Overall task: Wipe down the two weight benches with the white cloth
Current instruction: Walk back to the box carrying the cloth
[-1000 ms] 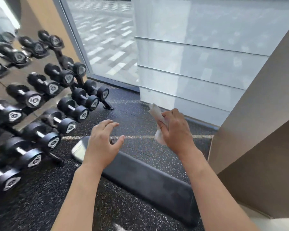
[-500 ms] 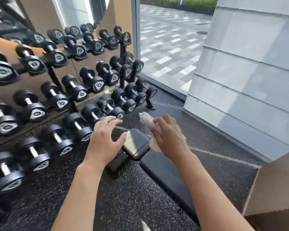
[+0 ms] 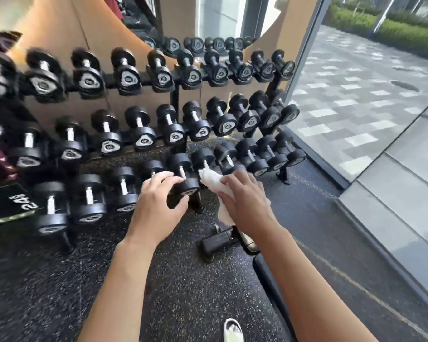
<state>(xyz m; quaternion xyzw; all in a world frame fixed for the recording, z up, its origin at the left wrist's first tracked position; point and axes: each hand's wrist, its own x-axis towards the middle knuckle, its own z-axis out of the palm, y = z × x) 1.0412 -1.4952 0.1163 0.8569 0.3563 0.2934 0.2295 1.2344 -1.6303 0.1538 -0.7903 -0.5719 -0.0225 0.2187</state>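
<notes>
White crumpled cloth [image 3: 214, 180] is sitting bunched in the right hand [image 3: 247, 198], held up in front of the lowest row of the dumbbell rack, above the floor. Going left to right: black plyo box with white printed numbers [image 3: 8, 203] is showing at the left edge, blurred. Three-tier black steel rack of black rubber dumbbells with chrome handles [image 3: 143, 129] is running along a tan wall with a curved mirror [image 3: 223, 18] above it. Black speckled rubber floor [image 3: 47, 292] is covering the room. Left hand [image 3: 156, 208] is hovering empty, fingers loosely curled and slightly spread, just in front of a bottom-row dumbbell; cannot tell if touching. Right hand's fingers are curling around the cloth, gripping it, cloth ends sticking out above and below the hand. Black padded weight bench [image 3: 269, 275] is lying low under the right forearm, mostly hidden, its black and metal frame end [image 3: 220, 241] showing on the floor. White shoe toe [image 3: 232, 330] is poking in at the bottom. Floor-to-ceiling glass window [image 3: 368, 107] is filling the right side, grey paving and a green hedge outside.
</notes>
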